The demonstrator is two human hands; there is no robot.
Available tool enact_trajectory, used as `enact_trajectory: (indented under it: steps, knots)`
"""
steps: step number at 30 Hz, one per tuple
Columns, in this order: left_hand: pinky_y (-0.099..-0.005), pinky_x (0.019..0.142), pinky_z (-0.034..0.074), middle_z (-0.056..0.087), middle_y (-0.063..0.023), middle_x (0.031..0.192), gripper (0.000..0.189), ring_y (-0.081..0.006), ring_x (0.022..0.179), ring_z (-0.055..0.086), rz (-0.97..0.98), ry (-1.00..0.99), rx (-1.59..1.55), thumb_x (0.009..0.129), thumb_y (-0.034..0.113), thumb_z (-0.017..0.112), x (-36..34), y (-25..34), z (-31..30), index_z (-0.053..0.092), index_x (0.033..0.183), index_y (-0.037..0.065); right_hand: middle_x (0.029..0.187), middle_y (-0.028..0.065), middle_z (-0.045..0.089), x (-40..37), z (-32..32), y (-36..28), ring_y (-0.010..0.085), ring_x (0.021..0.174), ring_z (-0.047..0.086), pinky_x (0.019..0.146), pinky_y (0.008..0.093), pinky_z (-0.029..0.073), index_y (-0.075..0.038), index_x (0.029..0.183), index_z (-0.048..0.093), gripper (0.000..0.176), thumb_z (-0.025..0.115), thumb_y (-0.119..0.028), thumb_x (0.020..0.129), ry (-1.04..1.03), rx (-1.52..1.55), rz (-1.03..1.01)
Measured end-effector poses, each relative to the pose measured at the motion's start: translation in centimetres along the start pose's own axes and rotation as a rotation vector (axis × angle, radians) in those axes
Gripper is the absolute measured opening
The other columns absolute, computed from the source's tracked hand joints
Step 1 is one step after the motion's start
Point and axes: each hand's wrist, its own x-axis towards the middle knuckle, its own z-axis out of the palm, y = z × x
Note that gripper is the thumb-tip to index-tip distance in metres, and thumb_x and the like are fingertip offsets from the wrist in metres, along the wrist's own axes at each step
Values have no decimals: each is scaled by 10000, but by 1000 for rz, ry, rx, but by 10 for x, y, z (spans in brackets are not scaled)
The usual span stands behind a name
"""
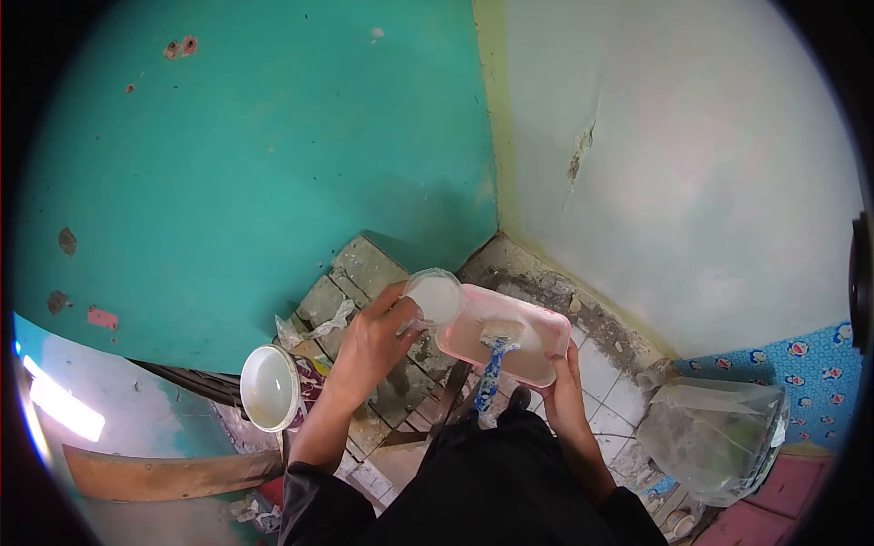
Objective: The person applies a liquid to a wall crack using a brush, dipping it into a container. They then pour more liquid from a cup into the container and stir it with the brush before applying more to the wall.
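My left hand (371,344) is closed around a clear plastic cup (435,298) with something white in it. The cup is held at the left end of a pink plastic tub (553,320), overlapping its rim in this view. My right hand (564,393) grips that tub by its right end, with fingers along the outer wall. Inside the tub lies a whitish layer, and a brush (492,375) with a blue, paint-spattered handle rests in it, handle toward my body.
On the left stands a white-lined bucket (269,389). Broken tiles (369,266) and crumpled plastic (335,318) lie by the green wall (273,164). At right sits a bin covered in clear plastic (715,437). The pale wall (692,155) has a crack.
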Motion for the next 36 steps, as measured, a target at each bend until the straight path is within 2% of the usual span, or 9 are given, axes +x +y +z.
enact_trajectory:
  steps: [11,14,17,20,23,26,29,32,36]
  knots:
    - [-449,777,585,622,-149,1321,322,-386,969,709,-120,-75,147,754,-9,789,9,16,24,650,1039,49,1451,106,482,20,-18,-20,289,1285,584,954,496,579,-183,1524,317,543,488,-221,1010,-57,-65,56]
    - [-451,759,590,620,-148,1323,339,-389,945,710,-105,-80,152,746,-25,780,11,19,28,651,1053,38,1343,129,515,22,-21,-23,226,1209,594,936,418,580,-144,1582,247,593,493,-184,1044,-43,2,85]
    - [-407,704,583,631,-157,1313,296,-353,873,721,-67,-7,89,755,-38,775,11,9,32,660,1022,17,1344,122,521,24,-22,-23,228,1185,609,923,421,587,-158,1579,255,589,494,-184,1041,-7,0,103]
    - [-349,662,563,674,-164,1254,239,-291,809,716,-183,77,-28,762,-35,786,10,-4,36,662,965,-13,1356,117,520,25,-13,-30,232,1178,619,924,418,589,-163,1572,265,583,496,-189,1038,-21,22,112]
    - [-369,638,554,697,-184,1188,206,-299,804,712,-291,183,-166,779,1,813,14,-16,37,662,917,-18,1372,116,518,33,-11,-28,232,1184,622,920,417,592,-157,1564,272,581,502,-194,1031,-28,32,95]
    - [-339,582,526,717,-167,1125,233,-259,713,683,-387,319,-149,770,17,842,5,-53,51,661,912,-21,1393,117,512,47,-17,-21,235,1209,612,924,423,591,-157,1559,275,577,507,-203,1033,-42,6,113]
    - [-341,576,526,712,-164,1045,243,-276,701,685,-391,457,-36,768,25,851,-5,-101,72,649,896,-22,1403,120,509,52,-5,-27,238,1226,601,929,425,585,-159,1558,276,573,508,-213,1037,-37,19,99]
    - [-360,581,529,683,-163,965,255,-296,718,685,-491,489,0,766,34,855,-12,-141,92,628,870,-20,1435,112,487,61,0,-30,241,1288,556,967,454,561,-167,1559,279,578,519,-232,1038,-49,15,90]
    - [-377,581,533,652,-159,918,262,-321,727,682,-501,573,32,758,29,855,-29,-196,132,611,845,-7,1481,92,451,77,-3,-28,239,1356,494,1013,484,529,-173,1559,292,577,531,-237,1037,-64,9,89]
